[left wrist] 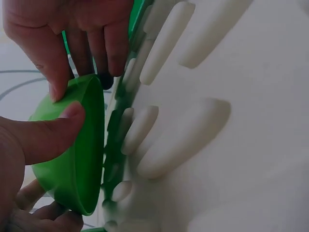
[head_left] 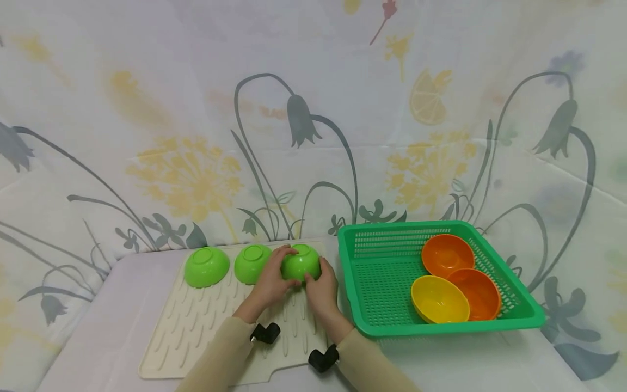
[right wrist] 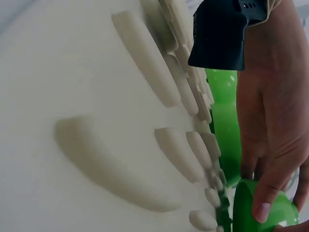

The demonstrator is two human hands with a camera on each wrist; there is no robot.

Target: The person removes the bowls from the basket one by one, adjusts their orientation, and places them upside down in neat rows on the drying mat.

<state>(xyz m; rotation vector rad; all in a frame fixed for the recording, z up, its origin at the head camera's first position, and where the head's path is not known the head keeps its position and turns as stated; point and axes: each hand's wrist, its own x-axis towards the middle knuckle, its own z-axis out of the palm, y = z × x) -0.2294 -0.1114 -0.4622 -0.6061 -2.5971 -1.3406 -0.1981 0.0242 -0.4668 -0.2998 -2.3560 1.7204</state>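
Note:
Both hands grip a green bowl [head_left: 301, 267] from its two sides, base up, over the right back of the cream drying mat [head_left: 215, 321]. My left hand [head_left: 272, 280] has its thumb on the near side and fingers around the left. On the right, my right hand [head_left: 323, 289] mirrors it, its thumb by the rim. The left wrist view shows a narrow gap between part of the bowl's rim [left wrist: 94, 145] and the mat [left wrist: 260, 125]; whether it touches elsewhere cannot be told. Two more upturned bowls, a middle bowl [head_left: 251, 264] and a left bowl [head_left: 207, 267], rest on the mat.
Right of the mat stands a green slotted basket [head_left: 352, 283]. Inside it lie an orange bowl [head_left: 447, 256], a second orange bowl [head_left: 482, 294] and a yellow bowl [head_left: 440, 300]. A flower-printed cloth [head_left: 313, 163] hangs behind. Each wrist wears a small black camera.

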